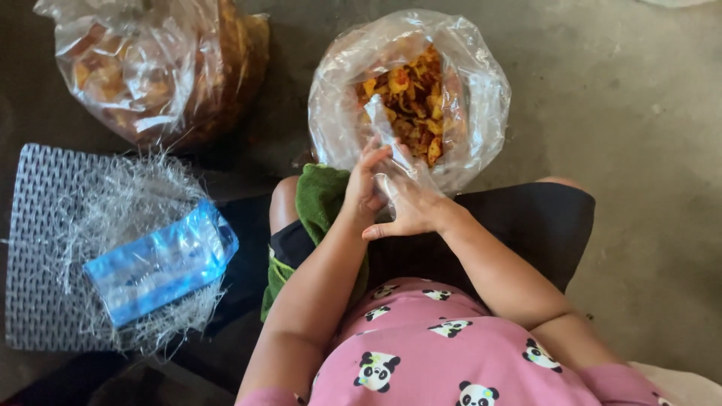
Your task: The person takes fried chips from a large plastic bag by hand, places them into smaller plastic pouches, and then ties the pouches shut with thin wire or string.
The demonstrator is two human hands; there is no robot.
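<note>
An open clear plastic bag [342, 113] of orange-yellow fried snack pieces [410, 101] stands on the floor in front of my knees. Both my hands meet at its near rim. My left hand [365, 184] pinches a small clear plastic bag [383, 184], fingers pointing up toward the snacks. My right hand [410, 207] also holds that small bag from the right, fingers pointing left. A green cloth [316, 199] lies over my left knee under the left wrist.
A second, bigger clear bag of snacks [158, 68] sits at the upper left. At left a grey woven mat [34, 248] bears thin clear strands [120, 199] and a blue-tinted stack of plastic bags [162, 263]. Bare concrete floor [639, 150] lies to the right.
</note>
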